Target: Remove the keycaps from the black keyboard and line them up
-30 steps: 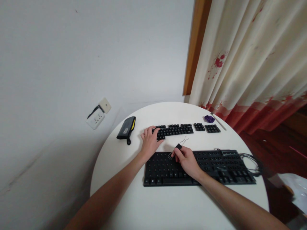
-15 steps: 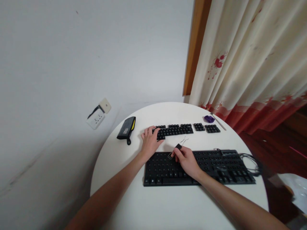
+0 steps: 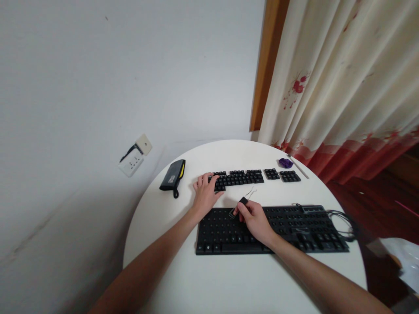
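Note:
In the head view my left hand [image 3: 204, 192] rests at the left end of rows of loose black keycaps [image 3: 244, 178]. Its fingers are spread over them, thumb apart from the rest, and it partly covers the end of the rows. Pinched in my right hand [image 3: 254, 219] is a keycap puller [image 3: 243, 201] with a black grip and thin wire loops. That hand is over the upper middle of a black keyboard [image 3: 242, 248]. Keys are still fitted along the keyboard's bottom row, while much of its left part shows bare key positions.
A dark pouch [image 3: 173, 175] with a yellow edge lies on the left of the round white table [image 3: 242, 285]. At the far right are a crumpled purple item [image 3: 286, 163] and a slim brush-like stick [image 3: 299, 167]. The keyboard's coiled cable [image 3: 343, 222] lies near the right edge.

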The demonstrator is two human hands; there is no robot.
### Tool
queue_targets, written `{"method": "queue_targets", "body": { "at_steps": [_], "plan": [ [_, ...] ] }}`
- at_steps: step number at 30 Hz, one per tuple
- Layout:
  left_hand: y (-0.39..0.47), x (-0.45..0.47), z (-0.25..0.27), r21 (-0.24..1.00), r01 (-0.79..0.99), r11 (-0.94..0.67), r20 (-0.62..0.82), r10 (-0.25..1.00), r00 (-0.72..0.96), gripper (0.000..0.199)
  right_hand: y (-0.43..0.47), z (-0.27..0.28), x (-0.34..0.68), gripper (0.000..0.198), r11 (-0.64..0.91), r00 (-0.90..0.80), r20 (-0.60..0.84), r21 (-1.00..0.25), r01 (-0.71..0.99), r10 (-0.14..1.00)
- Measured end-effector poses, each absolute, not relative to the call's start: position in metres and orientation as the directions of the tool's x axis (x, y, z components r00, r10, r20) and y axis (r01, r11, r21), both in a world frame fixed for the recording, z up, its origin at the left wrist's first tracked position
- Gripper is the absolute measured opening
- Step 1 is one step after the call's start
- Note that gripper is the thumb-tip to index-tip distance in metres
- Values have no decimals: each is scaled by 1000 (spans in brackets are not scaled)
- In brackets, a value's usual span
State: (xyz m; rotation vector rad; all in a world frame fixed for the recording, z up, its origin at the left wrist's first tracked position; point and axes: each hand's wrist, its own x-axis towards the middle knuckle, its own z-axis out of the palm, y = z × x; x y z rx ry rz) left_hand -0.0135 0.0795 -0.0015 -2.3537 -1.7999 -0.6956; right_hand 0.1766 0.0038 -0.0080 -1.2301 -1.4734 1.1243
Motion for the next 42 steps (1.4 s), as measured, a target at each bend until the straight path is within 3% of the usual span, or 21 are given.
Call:
{"method": "queue_targets", "body": {
  "at_steps": [42],
  "plan": [
    [78, -12, -1, 179, 937, -300, 408, 889, 207, 56, 3, -2, 182, 36, 147, -121, 125, -970, 192, 985]
  ]
}}
